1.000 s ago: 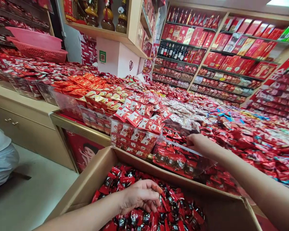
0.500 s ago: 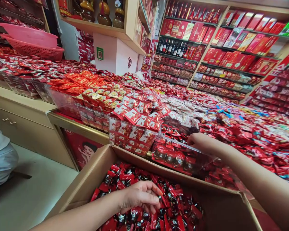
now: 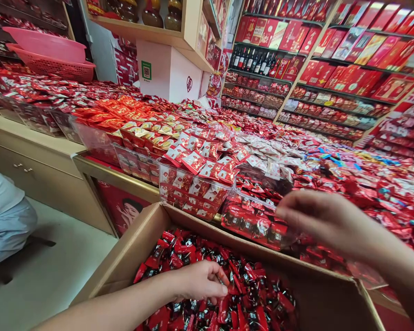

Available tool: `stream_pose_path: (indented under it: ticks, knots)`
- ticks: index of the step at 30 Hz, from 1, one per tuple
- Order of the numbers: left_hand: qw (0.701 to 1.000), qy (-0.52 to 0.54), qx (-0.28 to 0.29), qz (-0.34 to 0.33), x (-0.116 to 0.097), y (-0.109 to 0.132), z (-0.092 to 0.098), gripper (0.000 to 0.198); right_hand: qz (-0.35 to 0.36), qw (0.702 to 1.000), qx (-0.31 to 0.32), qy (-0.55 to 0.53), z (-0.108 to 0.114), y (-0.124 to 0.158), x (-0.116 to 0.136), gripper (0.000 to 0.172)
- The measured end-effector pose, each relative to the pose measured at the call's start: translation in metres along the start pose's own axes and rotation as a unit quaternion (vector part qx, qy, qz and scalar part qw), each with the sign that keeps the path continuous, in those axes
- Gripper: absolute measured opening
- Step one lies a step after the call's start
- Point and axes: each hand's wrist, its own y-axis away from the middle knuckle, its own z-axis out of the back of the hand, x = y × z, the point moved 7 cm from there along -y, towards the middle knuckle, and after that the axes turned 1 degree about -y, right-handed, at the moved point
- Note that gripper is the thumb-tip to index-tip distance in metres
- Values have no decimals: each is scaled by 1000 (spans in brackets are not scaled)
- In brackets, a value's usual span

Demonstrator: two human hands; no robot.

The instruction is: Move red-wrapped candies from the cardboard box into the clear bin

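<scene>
Nearest the camera, an open cardboard box holds a loose heap of red-and-black wrapped candies. The left hand lies palm down on this heap, its fingers curled and pressed together around a few wrappers near the middle of the box; how many pieces are in the grasp cannot be told.

Just beyond the box's far wall stands a clear plastic bin on the table, partly filled with candies of the same kind. The right hand hovers above the bin's right end, blurred, fingers loosely spread and touching nothing that can be made out.

To do the grab well, judged from this view: close the curled fingers fully under a modest clump, since the slick wrappers would likely slide out of an overfull fist, and lift straight up over the box wall. The neighbouring bin of red-and-white packets stands touching on the left, heaped above its rim, so a wide swing could knock pieces off or mix the kinds.

Farther back, more bins of red sweets cover the table. Pink baskets sit at far left, and wall shelves carry red boxes and dark bottles. A seated person's pale sleeve shows at the left edge.
</scene>
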Motion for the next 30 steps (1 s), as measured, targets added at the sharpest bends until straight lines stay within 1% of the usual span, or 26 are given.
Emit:
stream_pose_path:
  ticks: [1,2,3,5,6,7,8,9,10,11,13,15,17,20,24,26,27,28,30]
  knots:
    - [999,-48,-10,-6,1,-1,1,24,23,997,49,-46,-24,10,13,17]
    - [994,-104,-16,-14,1,0,2,23,38,991,109,-74,-54,20,21,14]
    - [987,-158,-21,-23,0,1,3,23,45,983,154,-88,-86,29,25,13]
    - [961,-270,-36,-43,-6,6,6,23,39,971,222,-80,-154,42,17,12]
    - [942,-330,-44,-51,-8,10,8,24,9,969,241,-56,-185,46,5,17]
    - [920,-387,-48,-52,-10,13,10,26,-21,967,252,-25,-213,49,-8,30]
    - [894,-443,-47,-46,-10,16,12,30,-44,963,266,12,-238,53,-21,48]
    - [864,-500,-40,-33,-9,18,13,33,-59,959,274,48,-257,56,-31,60]
    - [837,-546,-29,-16,-7,19,14,35,-67,955,278,75,-272,60,-38,68]
    - [818,-575,-17,2,-4,19,15,37,-69,953,279,96,-282,63,-43,68]
    - [799,-601,-3,17,-2,19,14,38,-65,953,272,116,-293,67,-45,52]
    - [799,-601,6,14,-4,18,12,41,-60,953,269,123,-295,69,-43,39]
    - [803,-595,15,17,-5,18,9,42,-58,952,273,122,-294,70,-40,36]
    - [801,-597,31,37,-5,19,8,40,-63,951,283,106,-288,68,-39,29]
    - [807,-589,31,38,-3,19,11,42,-64,959,271,60,-274,62,-41,17]
    - [820,-571,18,30,-3,17,14,42,-65,968,241,11,-263,56,-41,13]
    - [832,-554,7,23,-3,16,15,42,-63,974,217,-22,-256,52,-40,12]
    - [849,-528,-4,15,-5,14,16,42,-63,978,189,-60,-247,48,-39,12]
    - [903,-430,-20,-5,-8,11,16,41,-71,978,123,-154,-228,40,-37,12]
